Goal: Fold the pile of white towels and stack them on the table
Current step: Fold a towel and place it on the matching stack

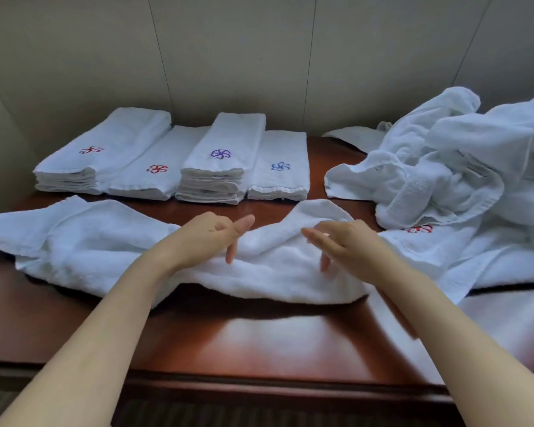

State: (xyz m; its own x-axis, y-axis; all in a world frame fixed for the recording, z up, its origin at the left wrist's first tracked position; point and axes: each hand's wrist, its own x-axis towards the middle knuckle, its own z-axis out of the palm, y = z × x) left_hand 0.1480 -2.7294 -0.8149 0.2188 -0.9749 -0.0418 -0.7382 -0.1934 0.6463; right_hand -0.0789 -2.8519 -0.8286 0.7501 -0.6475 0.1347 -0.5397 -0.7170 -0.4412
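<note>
With both the left hand [211, 238] and right hand [341, 245] loosely open above the rumpled towel [111, 245] at frame centre, best smooth it flat across the bench [259, 343] before folding.

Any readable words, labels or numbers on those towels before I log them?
No readable text anywhere.
Folded white towel stacks: embroidered flower marks only, red, red, purple, blue; no letters.
Unfolded white towel pile: sewn grey tag, too blurred to read; partly hidden red mark.
</note>
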